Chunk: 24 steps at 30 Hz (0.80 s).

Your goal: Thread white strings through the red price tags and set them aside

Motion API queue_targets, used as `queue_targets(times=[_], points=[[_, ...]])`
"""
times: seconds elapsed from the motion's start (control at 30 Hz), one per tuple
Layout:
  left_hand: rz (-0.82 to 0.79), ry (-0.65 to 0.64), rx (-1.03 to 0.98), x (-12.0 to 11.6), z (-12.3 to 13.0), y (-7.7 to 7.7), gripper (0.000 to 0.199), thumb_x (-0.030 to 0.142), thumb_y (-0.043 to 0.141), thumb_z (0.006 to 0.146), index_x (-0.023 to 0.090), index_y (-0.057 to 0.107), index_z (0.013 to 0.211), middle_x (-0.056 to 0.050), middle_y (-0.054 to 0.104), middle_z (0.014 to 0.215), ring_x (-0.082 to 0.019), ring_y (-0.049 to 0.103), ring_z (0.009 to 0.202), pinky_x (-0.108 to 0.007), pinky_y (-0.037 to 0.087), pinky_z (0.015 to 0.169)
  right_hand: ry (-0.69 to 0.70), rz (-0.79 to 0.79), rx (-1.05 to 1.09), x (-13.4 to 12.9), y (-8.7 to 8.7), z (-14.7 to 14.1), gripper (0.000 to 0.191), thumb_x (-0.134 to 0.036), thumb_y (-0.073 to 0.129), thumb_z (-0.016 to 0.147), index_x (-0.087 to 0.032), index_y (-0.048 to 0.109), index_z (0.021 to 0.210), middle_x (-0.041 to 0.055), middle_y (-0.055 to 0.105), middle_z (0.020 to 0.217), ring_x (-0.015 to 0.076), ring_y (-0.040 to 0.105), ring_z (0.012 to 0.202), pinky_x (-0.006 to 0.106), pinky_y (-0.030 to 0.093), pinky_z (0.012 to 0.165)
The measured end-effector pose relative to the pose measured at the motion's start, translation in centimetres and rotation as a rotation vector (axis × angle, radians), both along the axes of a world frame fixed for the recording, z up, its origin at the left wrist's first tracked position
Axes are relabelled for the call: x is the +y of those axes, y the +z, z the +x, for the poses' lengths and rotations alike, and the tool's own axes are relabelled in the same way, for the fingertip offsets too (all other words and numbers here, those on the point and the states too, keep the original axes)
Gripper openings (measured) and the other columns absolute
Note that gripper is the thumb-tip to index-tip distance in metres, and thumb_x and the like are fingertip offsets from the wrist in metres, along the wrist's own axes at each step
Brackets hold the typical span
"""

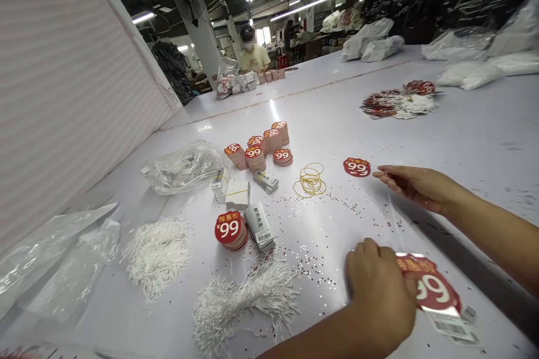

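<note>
My left hand (381, 297) is curled closed at the lower right, its thumb side over the edge of a red price tag (438, 289) marked 99. Barcode labels (450, 326) stick out from under that tag. To the right, my right hand (421, 186) is raised slightly with thumb and fingers brought together; something thin and pale shows at the fingertips, too small to make out. Just left of those fingertips is another red 99 tag (357, 167). Part of the left hand's fingers is hidden.
Stacks of red 99 tags (255, 158), a nearer stack (229, 230) and grey barcode tags (259, 227) stand mid-table. White string bundles (246, 303) lie in front, yellow rubber bands (310, 180) behind. Plastic bags (185, 165) lie left; finished-looking tags (398, 102) are piled far right. A person (254, 59) is across the table.
</note>
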<state>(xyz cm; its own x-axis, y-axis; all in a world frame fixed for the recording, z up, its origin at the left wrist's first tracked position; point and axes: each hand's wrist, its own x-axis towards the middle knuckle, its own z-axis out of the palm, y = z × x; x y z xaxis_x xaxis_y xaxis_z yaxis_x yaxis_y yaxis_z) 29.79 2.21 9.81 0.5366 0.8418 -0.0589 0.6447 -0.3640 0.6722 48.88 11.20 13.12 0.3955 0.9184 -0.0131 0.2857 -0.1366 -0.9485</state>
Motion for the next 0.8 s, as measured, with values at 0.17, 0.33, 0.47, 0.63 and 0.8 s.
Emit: queue_targets(times=[0.17, 0.33, 0.47, 0.63, 0.8], points=[[0.055, -0.062, -0.021, -1.2, -3.1, -0.1, 0.051, 0.033, 0.078, 0.079, 0.004, 0.067, 0.120, -0.025, 0.069, 0.108, -0.043, 0.065, 0.098, -0.059, 0.057, 0.082, 0.011, -0.023, -0.233, -3.3, -1.7, -4.0, 0.055, -0.048, 0.055, 0.094, -0.023, 0.043, 0.142, 0.0208, 0.039, 0.151, 0.0433, 0.046, 0.130, 0.065, 0.036, 0.104], [0.209, 0.035, -0.349, -2.3, -12.5, -0.1, 0.021, 0.029, 0.066, 0.086, 0.014, 0.078, 0.094, -0.013, 0.073, 0.083, -0.026, 0.069, 0.075, -0.036, 0.055, 0.067, 0.583, -0.091, -0.215, -8.7, -3.0, -13.6, 0.031, -0.050, 0.055, 0.090, -0.028, 0.067, 0.108, 0.0080, 0.074, 0.100, 0.0293, 0.071, 0.094, 0.044, 0.057, 0.084], [0.240, 0.309, -0.413, -3.5, -19.6, -0.5, 0.029, 0.029, 0.051, 0.095, 0.018, 0.074, 0.081, -0.007, 0.068, 0.073, -0.018, 0.063, 0.067, -0.028, 0.047, 0.061, 0.841, 0.004, -0.448, -9.1, -4.4, -19.2, 0.026, -0.033, 0.041, 0.101, -0.024, 0.064, 0.094, 0.0053, 0.066, 0.095, 0.0220, 0.066, 0.083, 0.037, 0.054, 0.074], [0.230, 0.544, -0.413, -5.2, -25.5, -1.5, 0.034, 0.038, 0.051, 0.100, 0.020, 0.072, 0.081, -0.005, 0.067, 0.075, -0.017, 0.061, 0.070, -0.025, 0.046, 0.062, 0.856, -0.004, -0.528, -8.3, -4.9, -19.6, 0.036, -0.037, 0.034, 0.104, -0.023, 0.058, 0.083, 0.0057, 0.061, 0.087, 0.0229, 0.063, 0.075, 0.040, 0.051, 0.070], [0.243, 0.702, -0.453, -5.3, -28.2, -1.1, 0.029, 0.038, 0.055, 0.098, 0.021, 0.070, 0.081, -0.001, 0.064, 0.075, -0.015, 0.058, 0.069, -0.025, 0.045, 0.066, 0.656, -0.026, -0.358, -10.2, -5.3, -16.3, 0.032, -0.053, 0.044, 0.100, -0.030, 0.062, 0.086, 0.0011, 0.064, 0.072, 0.0219, 0.065, 0.067, 0.033, 0.056, 0.061]])
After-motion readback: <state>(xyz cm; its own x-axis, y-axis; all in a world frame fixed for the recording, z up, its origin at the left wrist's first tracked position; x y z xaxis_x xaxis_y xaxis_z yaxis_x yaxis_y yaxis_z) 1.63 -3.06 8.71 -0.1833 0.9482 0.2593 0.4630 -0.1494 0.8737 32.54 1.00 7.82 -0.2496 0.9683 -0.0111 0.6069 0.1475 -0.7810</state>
